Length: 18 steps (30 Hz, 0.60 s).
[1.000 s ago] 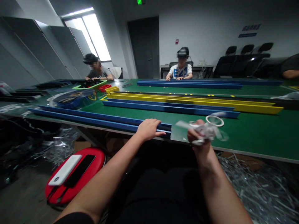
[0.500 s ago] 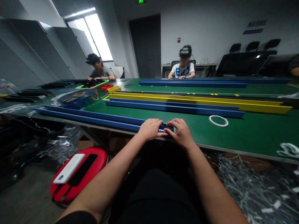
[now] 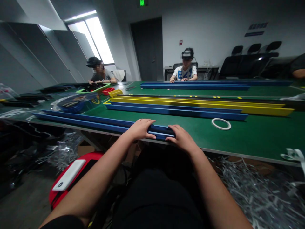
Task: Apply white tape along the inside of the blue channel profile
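Note:
A long blue U-shaped channel (image 3: 100,125) lies along the near edge of the green table, its open side up. My left hand (image 3: 140,129) spans it partway from its right end, with the fingers over the far wall and the thumb against the near wall. At that right end, my right hand (image 3: 180,136) grips it the same way. Between the hands, a stretch of its dark inside shows. Beyond it lie another blue channel (image 3: 190,113) and a yellow channel (image 3: 262,109). A white ring (image 3: 221,128) rests to the right.
More blue channels (image 3: 195,86) lie at the far side, where a person (image 3: 185,73) sits. Another person (image 3: 102,74) works at the far left near a blue tray (image 3: 78,103). A red stool (image 3: 56,187) with a white device on it stands low left; shredded strips (image 3: 250,187) fill the lower right.
My left hand has slid left along the blue channel, away from my right hand. The right hand stays at the end, its thumb now against the near wall. The view has shifted slightly.

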{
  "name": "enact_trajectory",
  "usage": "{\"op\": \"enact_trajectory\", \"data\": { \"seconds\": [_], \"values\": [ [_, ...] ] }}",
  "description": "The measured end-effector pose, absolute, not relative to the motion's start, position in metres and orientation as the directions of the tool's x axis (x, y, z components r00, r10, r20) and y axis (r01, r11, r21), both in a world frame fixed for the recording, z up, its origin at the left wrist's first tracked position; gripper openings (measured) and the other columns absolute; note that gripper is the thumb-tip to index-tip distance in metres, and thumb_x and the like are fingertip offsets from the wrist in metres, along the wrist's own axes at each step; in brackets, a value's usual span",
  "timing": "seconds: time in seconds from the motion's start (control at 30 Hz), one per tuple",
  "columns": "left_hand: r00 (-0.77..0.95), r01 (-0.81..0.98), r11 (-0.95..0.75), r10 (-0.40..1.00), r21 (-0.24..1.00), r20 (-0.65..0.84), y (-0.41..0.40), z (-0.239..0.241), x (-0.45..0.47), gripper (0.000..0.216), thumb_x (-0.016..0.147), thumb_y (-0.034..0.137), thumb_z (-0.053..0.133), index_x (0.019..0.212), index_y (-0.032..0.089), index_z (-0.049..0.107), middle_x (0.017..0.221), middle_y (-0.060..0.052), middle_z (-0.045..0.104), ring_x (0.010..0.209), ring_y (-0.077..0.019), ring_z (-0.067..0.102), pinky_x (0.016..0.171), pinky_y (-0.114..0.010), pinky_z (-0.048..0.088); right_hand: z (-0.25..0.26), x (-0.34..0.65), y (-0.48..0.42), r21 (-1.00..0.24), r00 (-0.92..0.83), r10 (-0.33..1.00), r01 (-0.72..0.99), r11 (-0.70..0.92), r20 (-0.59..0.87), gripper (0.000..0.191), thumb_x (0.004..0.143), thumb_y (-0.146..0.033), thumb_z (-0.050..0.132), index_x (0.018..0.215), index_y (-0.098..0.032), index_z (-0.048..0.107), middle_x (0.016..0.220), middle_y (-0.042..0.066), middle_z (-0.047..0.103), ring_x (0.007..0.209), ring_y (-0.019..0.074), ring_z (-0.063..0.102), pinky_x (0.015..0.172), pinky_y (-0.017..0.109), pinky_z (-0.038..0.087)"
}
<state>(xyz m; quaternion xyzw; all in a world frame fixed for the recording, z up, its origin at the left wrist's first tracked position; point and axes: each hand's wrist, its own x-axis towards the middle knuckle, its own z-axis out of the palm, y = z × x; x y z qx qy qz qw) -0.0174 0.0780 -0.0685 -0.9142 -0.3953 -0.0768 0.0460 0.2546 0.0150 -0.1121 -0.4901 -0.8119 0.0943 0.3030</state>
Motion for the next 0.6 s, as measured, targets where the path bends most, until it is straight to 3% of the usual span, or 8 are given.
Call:
{"op": "enact_trajectory", "data": {
  "seconds": [0.17,0.37,0.6],
  "values": [
    [0.608,0.793,-0.607,0.784,-0.053,0.124,0.088,-0.074,-0.052,0.078,0.078,0.073,0.059,0.136,0.020,0.054,0.128,-0.012,0.064,0.117,-0.0279,0.060,0.100,-0.036,0.044,-0.109,0.256,0.015,-0.470,-0.352,0.847,0.715,0.518,0.398,0.062,0.083,-0.047,0.070,0.138,-0.025,0.053,0.127,0.012,0.060,0.118,0.0284,0.057,0.102,0.045,0.046],
    [0.592,0.805,-0.587,0.782,-0.091,0.196,0.082,-0.077,-0.024,0.082,0.075,0.080,0.055,0.129,0.019,0.059,0.119,-0.012,0.068,0.112,-0.0293,0.062,0.095,-0.037,0.045,-0.098,0.287,0.015,-0.495,-0.394,0.843,0.685,0.535,0.366,0.060,0.081,-0.044,0.072,0.134,-0.022,0.056,0.124,0.011,0.061,0.112,0.0254,0.060,0.098,0.040,0.048],
    [0.601,0.790,-0.611,0.754,-0.053,0.266,0.059,-0.069,0.059,0.087,0.071,0.090,0.042,0.119,0.020,0.063,0.109,-0.011,0.070,0.102,-0.0304,0.065,0.087,-0.038,0.045,-0.061,0.358,-0.009,-0.498,-0.234,0.965,0.828,0.260,0.114,0.064,0.072,-0.041,0.075,0.131,-0.021,0.060,0.128,0.011,0.063,0.116,0.0294,0.060,0.099,0.039,0.049]
  ]
}}
